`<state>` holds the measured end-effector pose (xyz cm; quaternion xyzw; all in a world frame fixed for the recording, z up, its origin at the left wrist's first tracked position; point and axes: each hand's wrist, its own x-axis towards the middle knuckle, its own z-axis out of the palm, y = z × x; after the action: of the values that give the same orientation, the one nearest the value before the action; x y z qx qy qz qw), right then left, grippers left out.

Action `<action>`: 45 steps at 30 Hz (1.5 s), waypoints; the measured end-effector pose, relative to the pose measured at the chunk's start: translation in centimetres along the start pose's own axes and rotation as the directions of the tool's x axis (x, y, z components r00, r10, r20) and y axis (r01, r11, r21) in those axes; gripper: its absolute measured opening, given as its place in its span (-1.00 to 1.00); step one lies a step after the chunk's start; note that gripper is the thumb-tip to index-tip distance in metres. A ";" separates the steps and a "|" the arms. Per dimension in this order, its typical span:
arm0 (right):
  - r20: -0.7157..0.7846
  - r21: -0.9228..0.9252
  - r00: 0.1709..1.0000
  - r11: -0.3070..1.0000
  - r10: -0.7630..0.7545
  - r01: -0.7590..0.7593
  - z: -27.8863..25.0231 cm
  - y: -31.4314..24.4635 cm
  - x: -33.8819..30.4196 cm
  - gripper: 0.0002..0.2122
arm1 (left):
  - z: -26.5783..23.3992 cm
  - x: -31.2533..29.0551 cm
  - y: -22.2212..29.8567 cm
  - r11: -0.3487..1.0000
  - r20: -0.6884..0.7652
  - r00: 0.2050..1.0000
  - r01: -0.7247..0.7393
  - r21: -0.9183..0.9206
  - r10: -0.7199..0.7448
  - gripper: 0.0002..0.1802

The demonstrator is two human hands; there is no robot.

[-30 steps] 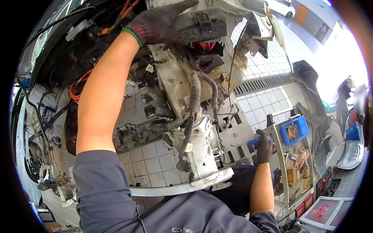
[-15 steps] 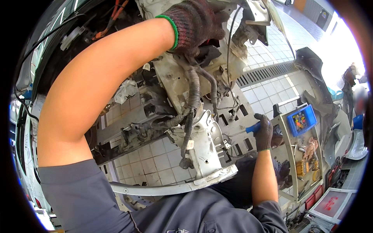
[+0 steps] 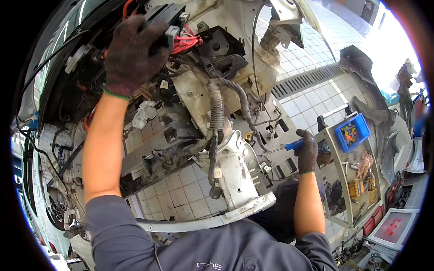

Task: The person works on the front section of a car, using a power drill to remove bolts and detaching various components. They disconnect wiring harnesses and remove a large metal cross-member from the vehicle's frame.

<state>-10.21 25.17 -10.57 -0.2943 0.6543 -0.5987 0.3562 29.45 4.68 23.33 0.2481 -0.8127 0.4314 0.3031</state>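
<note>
Grey shirt: fills the lower edge, just behind a curved pale crossbar.
Right hand: gloved, fingers curled round the handle of a blue-handled tool.
Blue-handled tool: its thin shaft points left, beside the pale metal rail of the stripped car front.
Tool cart: at the right, near the right hand; a blue bin of small coloured pieces sits at its far end.
Corrugated hose: runs down over the rail.
Left hand: gloved, blurred, fingers partly spread against the black box; cannot tell how firmly it grips.
Black box: tilted over the engine bay, red wires fanning from its end.
Black bracket: right of the wires, on the car body.
Floor drain: a slotted strip across pale tiles, beyond the rail.
</note>
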 end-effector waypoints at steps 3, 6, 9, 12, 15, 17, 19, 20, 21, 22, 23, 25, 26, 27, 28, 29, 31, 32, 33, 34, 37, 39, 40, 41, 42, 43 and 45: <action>-0.062 0.057 0.991 0.992 0.119 -0.115 -0.4 0.8 0.7 -0.56 | 0.7 0.6 0.6 0.998 -0.040 0.998 0.055 -0.006 -0.055 -0.44; -0.030 -0.024 0.991 0.991 -0.134 0.133 -0.2 -1.8 -0.3 -0.59 | 0.3 2.2 0.7 0.979 0.011 0.994 0.113 -0.171 -0.113 -0.53; -0.037 0.259 0.802 0.769 -0.597 0.584 0.5 -9.6 -3.1 -0.65 | -0.7 1.9 1.0 0.995 0.027 0.994 0.102 0.022 -0.102 -0.47; 0.368 0.126 0.879 0.953 -0.303 0.275 2.8 -20.1 -7.1 -0.60 | -1.0 1.2 1.7 0.992 0.021 0.992 0.125 -0.009 -0.125 -0.47; 0.610 -0.073 0.699 0.852 -0.373 0.518 12.8 -26.3 -3.7 -0.59 | -1.0 1.5 1.9 0.977 -0.010 0.982 0.185 -0.110 -0.187 -0.50; 0.643 -0.285 0.442 0.340 -0.625 0.896 19.1 -28.4 0.1 -0.59 | -1.2 1.9 1.8 0.984 -0.086 0.986 0.128 -0.123 -0.139 -0.50; 0.710 -0.364 0.436 0.242 -0.554 0.899 24.3 -28.5 4.4 -0.62 | -1.6 2.0 1.7 0.980 -0.052 0.986 0.149 -0.133 -0.157 -0.51; 0.775 -0.437 0.449 0.137 -0.445 0.889 26.9 -28.7 6.3 -0.64 | -1.7 2.0 1.6 0.977 -0.029 0.986 0.156 -0.144 -0.162 -0.51; 0.831 -0.481 0.472 0.046 -0.293 0.875 28.8 -29.1 8.1 -0.67 | -1.7 1.9 1.6 0.982 -0.027 0.987 0.152 -0.116 -0.156 -0.51; 0.851 -0.435 0.442 0.090 -0.283 0.896 29.6 -29.1 9.6 -0.70 | -1.7 1.7 1.5 0.984 -0.025 0.988 0.152 -0.090 -0.154 -0.52; 0.876 -0.349 0.377 0.145 -0.299 0.926 29.9 -29.0 10.7 -0.72 | -1.5 1.5 1.4 0.986 -0.024 0.988 0.151 -0.068 -0.152 -0.52; 0.838 -0.304 0.541 0.763 -0.070 0.571 31.9 -29.6 11.5 -0.75 | -1.1 1.3 1.2 0.986 -0.088 0.987 0.127 -0.109 -0.137 -0.52; 0.838 -0.241 0.545 0.910 0.020 0.338 32.3 -29.9 11.7 -0.76 | -0.9 1.2 1.1 0.986 -0.116 0.985 0.111 -0.124 -0.126 -0.53; 0.884 -0.140 0.463 0.907 -0.067 0.397 32.2 -29.9 11.9 -0.78 | -0.8 1.1 1.0 0.986 -0.128 0.985 0.098 -0.132 -0.115 -0.53; 0.876 -0.151 0.472 0.875 -0.096 0.459 32.2 -30.0 12.0 -0.78 | -0.8 1.0 1.0 0.986 -0.140 0.984 0.093 -0.140 -0.112 -0.54; 0.930 -0.075 0.331 0.795 -0.162 0.602 31.9 -29.8 12.2 -0.79 | -0.9 0.8 1.0 0.985 -0.149 0.982 0.095 -0.147 -0.117 -0.54; 0.954 -0.119 0.245 0.526 -0.175 0.842 30.7 -29.5 13.1 -0.79 | -1.0 0.4 1.1 0.978 -0.090 0.982 0.152 -0.146 -0.166 -0.54; 0.951 -0.169 0.276 0.516 -0.138 0.840 30.5 -29.3 13.6 -0.77 | -1.1 0.3 1.1 0.973 -0.063 0.980 0.177 -0.146 -0.188 -0.54; 0.947 -0.218 0.306 0.503 -0.099 0.836 30.3 -29.3 14.2 -0.76 | -1.1 0.3 1.1 0.973 -0.053 0.981 0.179 -0.146 -0.189 -0.53; 0.940 -0.266 0.336 0.488 -0.061 0.832 30.1 -29.4 14.8 -0.74 | -1.1 0.2 1.0 0.972 -0.043 0.981 0.181 -0.148 -0.189 -0.52; 0.966 -0.253 0.257 0.120 -0.026 0.960 30.4 -30.2 15.8 -0.72 | -1.1 0.2 0.8 0.965 -0.069 0.978 0.178 -0.193 -0.194 -0.49; 0.982 -0.187 0.188 -0.045 0.022 0.981 30.4 -30.7 15.8 -0.72 | -1.2 0.1 1.0 0.962 -0.097 0.970 0.200 -0.188 -0.221 -0.47; 0.985 -0.167 0.172 -0.113 0.028 0.979 30.4 -30.9 15.7 -0.72 | -1.2 0.1 1.3 0.961 -0.120 0.962 0.223 -0.162 -0.244 -0.46; 0.983 -0.185 0.185 -0.150 -0.008 0.971 30.3 -30.5 15.4 -0.72 | -1.3 0.1 1.6 0.960 -0.146 0.953 0.245 -0.138 -0.264 -0.45; 0.981 -0.186 0.173 -0.164 -0.090 0.969 30.3 -30.2 15.0 -0.73 | -1.2 0.3 1.7 0.935 -0.090 0.942 0.304 -0.181 -0.324 -0.45; 0.972 -0.190 0.159 -0.179 -0.171 0.965 30.2 -29.8 14.7 -0.74 | -1.2 0.4 2.0 0.906 -0.034 0.925 0.363 -0.217 -0.379 -0.45; 0.928 -0.167 0.089 -0.190 -0.361 0.968 30.6 -29.0 13.8 -0.79 | -1.1 1.0 1.4 0.873 0.044 0.919 0.387 -0.298 -0.392 -0.42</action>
<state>5.71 -6.80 15.71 -0.9148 0.3673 -0.1354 -0.0998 28.10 6.22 23.74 0.3538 -0.7994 0.2349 0.4250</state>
